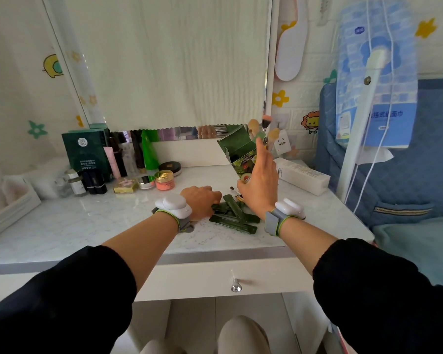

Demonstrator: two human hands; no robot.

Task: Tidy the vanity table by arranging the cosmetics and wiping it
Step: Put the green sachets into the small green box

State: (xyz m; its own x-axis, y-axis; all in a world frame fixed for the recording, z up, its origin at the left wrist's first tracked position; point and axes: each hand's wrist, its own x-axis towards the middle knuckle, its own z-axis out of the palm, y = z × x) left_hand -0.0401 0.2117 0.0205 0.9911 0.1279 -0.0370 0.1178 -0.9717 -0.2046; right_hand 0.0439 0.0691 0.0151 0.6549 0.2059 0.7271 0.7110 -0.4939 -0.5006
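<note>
In the middle of the frame the left hand [201,201] lies palm down on a pile of dark green sachets [234,217] on the marble vanity table [87,226]. Its fingers are curled over the left end of the pile; I cannot tell if they really grip a sachet or only press on it.

Just to the right, the right hand [258,185] is raised with the index finger straight up and the other fingers bent. It touches the lower part of a green open box [238,152], which stands tilted with its flap open; the thumb seems to be at the bottom corner of the box, so the hand holds it there. Some thin brush handles [234,191] lie between the two hands.

Behind the box, at the right side of the mirror [164,60], makeup brushes [262,131] stand upright. A long white box [302,176] lies on the table to the right of the hand.

In the left part of the frame the cosmetics are together at the back of the table: a dark green mask box [86,152], a green tube [149,150], bottles, and an orange jar [165,180] with a gold lid
</note>
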